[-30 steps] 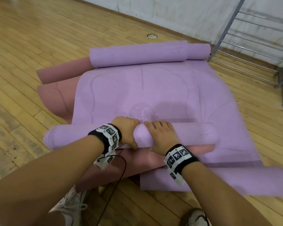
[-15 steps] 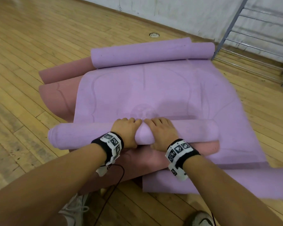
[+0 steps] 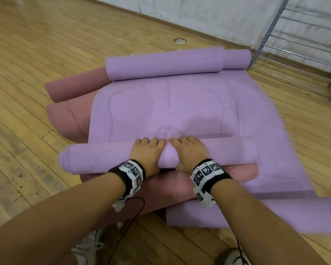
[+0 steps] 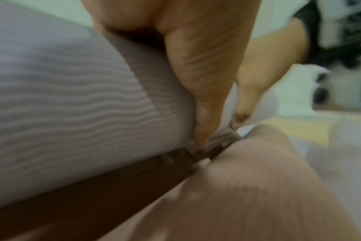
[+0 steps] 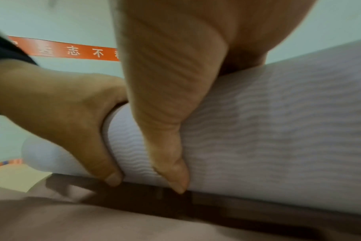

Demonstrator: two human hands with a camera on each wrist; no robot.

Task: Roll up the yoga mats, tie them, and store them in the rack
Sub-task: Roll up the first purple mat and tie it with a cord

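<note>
Head view: left hand (image 3: 148, 155) and right hand (image 3: 188, 154) sit side by side at mid-length of the rolled end of the purple mat (image 3: 96, 159), fingers and thumbs curled around it. Roll lies across the pink mat (image 3: 69, 119) on the wooden floor (image 3: 27, 73); metal rack (image 3: 294, 54) stands beyond the roll.

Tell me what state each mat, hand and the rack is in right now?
Near purple mat: partly rolled, rest lying flat.
Far purple mat: rolled, untied.
Pink mats: lying underneath, partly curled.
Left hand: gripping the near roll.
Right hand: gripping the near roll.
Rack: standing by the wall, no mats seen in it.
</note>
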